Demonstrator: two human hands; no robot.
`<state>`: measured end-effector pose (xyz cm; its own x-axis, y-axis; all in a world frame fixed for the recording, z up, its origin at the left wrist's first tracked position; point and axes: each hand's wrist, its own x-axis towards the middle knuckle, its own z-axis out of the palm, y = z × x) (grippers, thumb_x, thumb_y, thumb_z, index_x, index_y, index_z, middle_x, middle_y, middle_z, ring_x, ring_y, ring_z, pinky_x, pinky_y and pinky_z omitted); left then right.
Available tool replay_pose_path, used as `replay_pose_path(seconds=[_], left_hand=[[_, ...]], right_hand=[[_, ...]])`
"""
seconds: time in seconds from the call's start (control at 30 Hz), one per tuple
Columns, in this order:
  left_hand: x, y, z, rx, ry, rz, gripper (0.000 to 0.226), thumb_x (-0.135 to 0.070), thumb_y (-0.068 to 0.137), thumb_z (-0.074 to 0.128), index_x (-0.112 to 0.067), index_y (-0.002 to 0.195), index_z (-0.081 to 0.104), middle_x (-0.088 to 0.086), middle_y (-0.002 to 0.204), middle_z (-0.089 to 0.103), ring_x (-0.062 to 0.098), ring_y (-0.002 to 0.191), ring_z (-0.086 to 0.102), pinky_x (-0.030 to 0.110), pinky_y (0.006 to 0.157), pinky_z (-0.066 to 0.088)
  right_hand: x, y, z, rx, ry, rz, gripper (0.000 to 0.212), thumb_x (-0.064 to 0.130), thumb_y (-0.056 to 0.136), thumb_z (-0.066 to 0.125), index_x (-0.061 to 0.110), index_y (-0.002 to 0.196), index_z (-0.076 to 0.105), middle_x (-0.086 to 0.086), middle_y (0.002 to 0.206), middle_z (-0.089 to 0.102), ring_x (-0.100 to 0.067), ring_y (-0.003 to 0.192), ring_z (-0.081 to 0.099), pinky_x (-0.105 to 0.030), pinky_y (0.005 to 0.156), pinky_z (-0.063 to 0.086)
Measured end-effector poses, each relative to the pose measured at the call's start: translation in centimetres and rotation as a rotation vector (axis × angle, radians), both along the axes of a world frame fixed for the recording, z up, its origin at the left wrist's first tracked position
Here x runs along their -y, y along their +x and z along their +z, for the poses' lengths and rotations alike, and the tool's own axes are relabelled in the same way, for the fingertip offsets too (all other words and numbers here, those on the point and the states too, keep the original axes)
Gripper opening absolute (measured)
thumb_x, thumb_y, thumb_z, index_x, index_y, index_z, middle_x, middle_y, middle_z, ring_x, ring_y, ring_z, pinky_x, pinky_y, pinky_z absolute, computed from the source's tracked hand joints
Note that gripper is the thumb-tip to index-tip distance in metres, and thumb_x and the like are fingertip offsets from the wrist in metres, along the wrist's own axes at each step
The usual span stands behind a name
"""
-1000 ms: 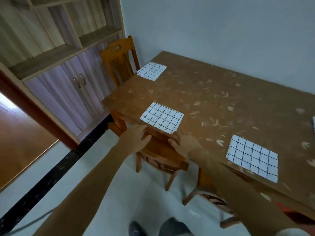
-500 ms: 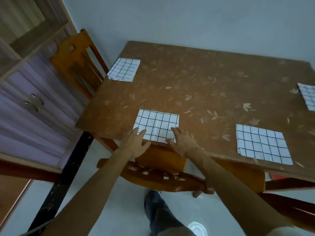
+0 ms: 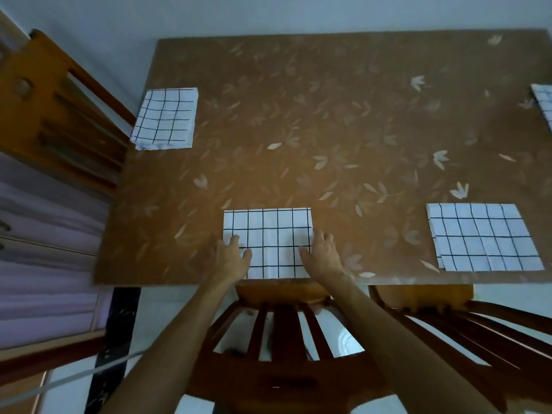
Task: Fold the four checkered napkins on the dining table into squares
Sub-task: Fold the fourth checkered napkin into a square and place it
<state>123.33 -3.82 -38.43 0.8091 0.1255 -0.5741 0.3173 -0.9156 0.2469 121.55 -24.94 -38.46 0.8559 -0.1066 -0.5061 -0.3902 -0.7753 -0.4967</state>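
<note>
A: Brown and patterned with pale leaves, a wooden dining table (image 3: 328, 130) is seen from above. What is laid on it?

B: Four white napkins checkered with thin black lines. One near-edge napkin (image 3: 267, 234) is placed at the near edge, centre-left. A second, the right-hand napkin (image 3: 484, 237), is laid along the same edge, well apart. A third, the far-left napkin (image 3: 164, 119), is set at the left edge, farther away. Only a corner of the fourth napkin (image 3: 543, 100) is shown, cut off at the right border.

A: Where are the hands?

B: The left hand (image 3: 230, 259) is rested on the near-edge napkin's lower left corner, the right hand (image 3: 322, 256) on its lower right edge. In each grip the fingers are spread and laid flat; nothing is pinched or lifted.

A: What else is seen?

B: A slatted wooden chair (image 3: 283, 339) is tucked under the table below the hands, a second wooden chair (image 3: 463, 324) beside it at right, and a third wooden chair (image 3: 59, 115) at the table's left end.
</note>
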Motion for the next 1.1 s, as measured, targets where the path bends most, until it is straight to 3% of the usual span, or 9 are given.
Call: replay_pose_path(seconds=[0.1, 0.23, 0.4, 0.57, 0.83, 1.1], left_hand=[[-0.3, 1.2, -0.2, 0.049, 0.008, 0.007, 0.05, -0.04, 0.1, 0.045, -0.018, 0.144, 0.041, 0.019, 0.138, 0.04, 0.037, 0.119, 0.05, 0.043, 0.093, 0.044], [-1.0, 2.7, -0.5, 0.126, -0.041, -0.025, 0.033, -0.032, 0.099, 0.047, -0.009, 0.122, 0.053, 0.016, 0.125, 0.049, 0.032, 0.106, 0.055, 0.036, 0.078, 0.042], [-1.4, 4.3, -0.8, 0.158, -0.106, -0.085, 0.033, -0.029, 0.098, 0.05, -0.005, 0.121, 0.054, 0.015, 0.124, 0.053, 0.031, 0.11, 0.054, 0.04, 0.085, 0.047], [-2.0, 4.6, -1.0, 0.171, -0.103, -0.134, 0.03, -0.028, 0.097, 0.05, -0.004, 0.116, 0.055, 0.015, 0.119, 0.056, 0.028, 0.099, 0.057, 0.04, 0.079, 0.05], [-3.0, 4.1, -0.2, 0.097, -0.159, -0.124, 0.048, -0.032, 0.097, 0.052, -0.009, 0.139, 0.046, 0.013, 0.135, 0.052, 0.029, 0.118, 0.054, 0.041, 0.095, 0.048], [-2.6, 2.9, -0.1, 0.133, -0.137, -0.144, 0.044, -0.03, 0.098, 0.051, -0.006, 0.135, 0.046, 0.017, 0.129, 0.053, 0.032, 0.113, 0.054, 0.043, 0.092, 0.048]], right_hand=[[-0.4, 1.1, -0.3, 0.013, 0.021, -0.079, 0.052, 0.022, 0.098, 0.052, 0.004, 0.141, 0.03, -0.018, 0.132, 0.041, -0.033, 0.115, 0.051, -0.04, 0.092, 0.046], [-1.0, 2.3, -0.4, 0.034, 0.026, -0.16, 0.048, 0.013, 0.097, 0.052, 0.004, 0.141, 0.034, -0.019, 0.133, 0.044, -0.033, 0.114, 0.053, -0.037, 0.094, 0.044], [-1.1, 3.7, -0.3, 0.044, 0.008, -0.199, 0.048, 0.008, 0.096, 0.051, 0.004, 0.141, 0.036, -0.019, 0.133, 0.044, -0.033, 0.114, 0.053, -0.037, 0.094, 0.045], [-0.9, 4.1, -0.7, 0.041, -0.053, -0.172, 0.048, 0.014, 0.095, 0.054, 0.004, 0.139, 0.038, -0.017, 0.131, 0.046, -0.031, 0.116, 0.05, -0.04, 0.098, 0.044], [-1.4, 3.6, -0.5, 0.026, -0.125, -0.1, 0.044, 0.011, 0.093, 0.052, 0.001, 0.134, 0.04, -0.019, 0.126, 0.048, -0.031, 0.113, 0.049, -0.039, 0.098, 0.044], [-0.9, 2.6, -0.4, 0.033, -0.14, -0.012, 0.051, 0.016, 0.094, 0.052, 0.002, 0.141, 0.036, -0.018, 0.13, 0.045, -0.032, 0.116, 0.046, -0.04, 0.1, 0.04]])
